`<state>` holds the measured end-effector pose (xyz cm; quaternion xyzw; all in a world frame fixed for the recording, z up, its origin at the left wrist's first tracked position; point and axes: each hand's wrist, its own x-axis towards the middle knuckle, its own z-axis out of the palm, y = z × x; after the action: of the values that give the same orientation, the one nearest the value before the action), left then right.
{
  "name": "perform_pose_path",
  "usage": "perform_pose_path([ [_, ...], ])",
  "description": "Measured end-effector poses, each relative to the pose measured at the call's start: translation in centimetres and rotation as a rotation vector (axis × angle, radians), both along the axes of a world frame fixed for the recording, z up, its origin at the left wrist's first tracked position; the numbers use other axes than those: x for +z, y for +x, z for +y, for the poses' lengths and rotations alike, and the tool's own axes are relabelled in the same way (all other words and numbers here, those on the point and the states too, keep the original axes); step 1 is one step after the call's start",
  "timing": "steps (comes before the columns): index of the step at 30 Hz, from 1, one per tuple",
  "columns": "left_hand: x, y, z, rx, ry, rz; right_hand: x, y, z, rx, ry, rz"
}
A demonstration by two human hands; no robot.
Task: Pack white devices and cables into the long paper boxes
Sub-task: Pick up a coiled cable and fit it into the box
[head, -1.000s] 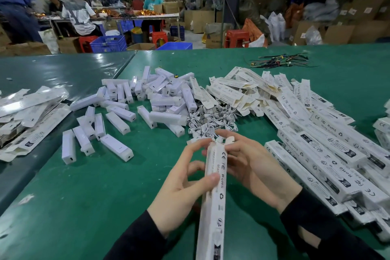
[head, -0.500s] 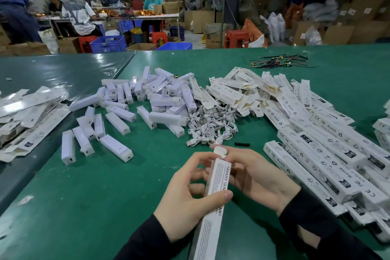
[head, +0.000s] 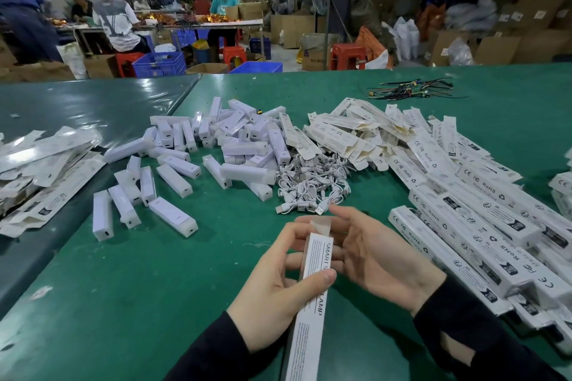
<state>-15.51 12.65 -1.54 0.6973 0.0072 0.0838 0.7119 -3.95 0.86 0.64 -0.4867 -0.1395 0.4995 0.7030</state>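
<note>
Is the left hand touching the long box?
Touching. The head view shows the left hand with its thumb pressed across the long box, fingers curled behind it.
</note>
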Motion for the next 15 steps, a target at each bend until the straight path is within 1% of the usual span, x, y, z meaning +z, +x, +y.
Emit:
perform_pose_path([
  [7,-0.14,0.03,0.06,0.05,-0.046,0.025,-0.44,-0.01,0.02,0.008,0.006,-0.187],
  [9,0.02,-0.05,0.14,0.049,-0.088,0.041,-0.28,-0.06,0.03,-0.002,0.003,-0.211],
  [13,0.37,-0.21,0.26,0.005,-0.232,0.085,-0.12,-0.16,0.08,-0.015,0.019,-0.215],
  [15,0.4,-0.23,0.35,-0.012,-0.248,0.092,-0.03,-0.14,-0.03,-0.014,0.025,-0.233],
])
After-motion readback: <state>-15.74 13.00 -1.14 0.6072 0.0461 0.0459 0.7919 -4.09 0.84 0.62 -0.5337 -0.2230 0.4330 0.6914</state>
